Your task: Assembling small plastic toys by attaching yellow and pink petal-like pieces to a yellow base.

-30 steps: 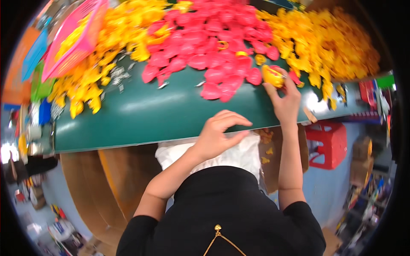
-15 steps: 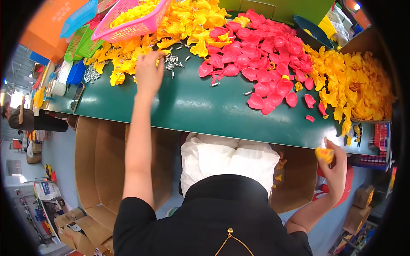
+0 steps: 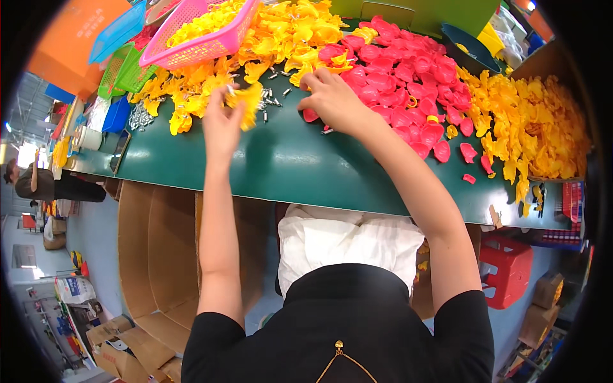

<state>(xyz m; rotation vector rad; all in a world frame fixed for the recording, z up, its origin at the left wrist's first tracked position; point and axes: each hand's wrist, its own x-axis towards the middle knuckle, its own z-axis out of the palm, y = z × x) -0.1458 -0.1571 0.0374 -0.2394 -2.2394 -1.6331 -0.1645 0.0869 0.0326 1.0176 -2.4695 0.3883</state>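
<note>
Above an open cardboard box (image 3: 159, 255), the left hand (image 3: 221, 124) pinched a yellow flower piece (image 3: 246, 99) over the green surface (image 3: 274, 166). The right hand (image 3: 332, 99), fingers spread, pressed on red petals (image 3: 408, 70); large unsorted heaps remained beyond, by the pink basket (image 3: 198, 38).

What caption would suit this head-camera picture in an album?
At a green table, the left hand holds a yellow piece while the right hand touches the red pieces.

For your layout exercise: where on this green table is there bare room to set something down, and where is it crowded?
The green table is bare along its near edge, below the left hand and right hand. The far side is crowded: yellow petals, red petals, pink basket.
</note>
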